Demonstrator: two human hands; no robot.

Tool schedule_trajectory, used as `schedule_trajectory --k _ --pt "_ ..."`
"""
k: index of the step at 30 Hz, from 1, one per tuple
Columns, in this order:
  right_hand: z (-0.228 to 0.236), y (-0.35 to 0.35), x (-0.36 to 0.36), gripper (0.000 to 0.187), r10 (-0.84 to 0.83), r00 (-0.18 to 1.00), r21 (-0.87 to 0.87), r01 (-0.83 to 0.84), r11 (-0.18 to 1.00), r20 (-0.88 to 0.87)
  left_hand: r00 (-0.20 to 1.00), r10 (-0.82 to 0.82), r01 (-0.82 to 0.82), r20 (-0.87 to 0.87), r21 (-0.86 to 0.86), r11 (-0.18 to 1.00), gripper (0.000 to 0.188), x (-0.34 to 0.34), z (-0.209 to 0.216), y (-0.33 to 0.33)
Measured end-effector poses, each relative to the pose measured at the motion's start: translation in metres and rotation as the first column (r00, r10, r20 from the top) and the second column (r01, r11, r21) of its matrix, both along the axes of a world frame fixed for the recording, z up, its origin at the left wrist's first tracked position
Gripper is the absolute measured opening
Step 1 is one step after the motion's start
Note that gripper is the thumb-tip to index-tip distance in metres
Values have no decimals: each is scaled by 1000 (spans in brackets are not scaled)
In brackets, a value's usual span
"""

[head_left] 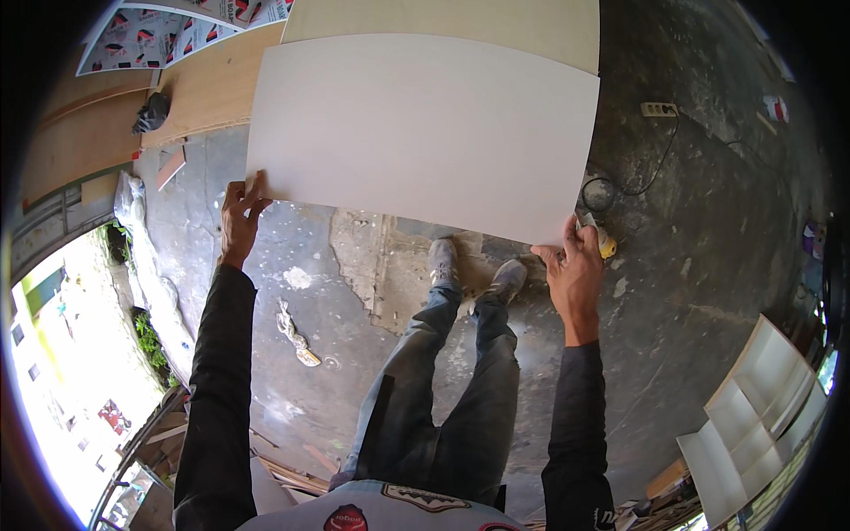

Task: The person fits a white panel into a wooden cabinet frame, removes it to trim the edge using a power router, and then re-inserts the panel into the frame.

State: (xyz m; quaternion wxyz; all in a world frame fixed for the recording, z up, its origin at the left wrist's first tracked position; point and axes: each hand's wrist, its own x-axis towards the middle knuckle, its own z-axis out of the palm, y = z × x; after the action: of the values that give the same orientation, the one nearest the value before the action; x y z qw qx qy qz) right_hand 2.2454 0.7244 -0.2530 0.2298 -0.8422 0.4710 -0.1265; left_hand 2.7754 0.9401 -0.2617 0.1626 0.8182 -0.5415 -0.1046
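A large white rectangular sheet (425, 133) stretches out in front of me, its near edge toward my body. My left hand (241, 217) pinches the sheet's near left corner between thumb and fingers. At the near right corner, my right hand (573, 270) grips the sheet, with the thumb along the edge. Beneath the sheet's far side lies a pale yellowish board (452, 18), mostly covered. How much of the sheet rests on that board is hidden.
A power strip (659, 110) with a black cord lies on the floor at the right. Just past my right hand is a yellow-ended tool (606, 245). A white shelf unit (753, 416) stands at the lower right. Wooden panels (212, 88) and a black bag (152, 112) are at the left.
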Motion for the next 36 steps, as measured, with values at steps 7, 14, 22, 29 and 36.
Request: schedule_trajectory --k 7,14,22,29,36 --pt "0 0 -1 82 -33 999 50 33 998 0 996 -34 28 -81 -72 997 63 5 -8 2" --pt "-9 1 3 66 -233 971 190 218 957 58 993 -56 53 -108 -35 998 70 13 -5 4" --pt "4 3 13 56 -372 906 314 299 901 204 994 57 -66 97 93 993 51 -5 5 -10" --pt "-31 19 18 42 -609 646 348 500 793 459 970 14 -52 244 152 987 55 -12 16 -24" --pt "-21 32 47 22 -770 491 385 672 633 408 925 -373 331 75 320 887 95 -26 54 -98"
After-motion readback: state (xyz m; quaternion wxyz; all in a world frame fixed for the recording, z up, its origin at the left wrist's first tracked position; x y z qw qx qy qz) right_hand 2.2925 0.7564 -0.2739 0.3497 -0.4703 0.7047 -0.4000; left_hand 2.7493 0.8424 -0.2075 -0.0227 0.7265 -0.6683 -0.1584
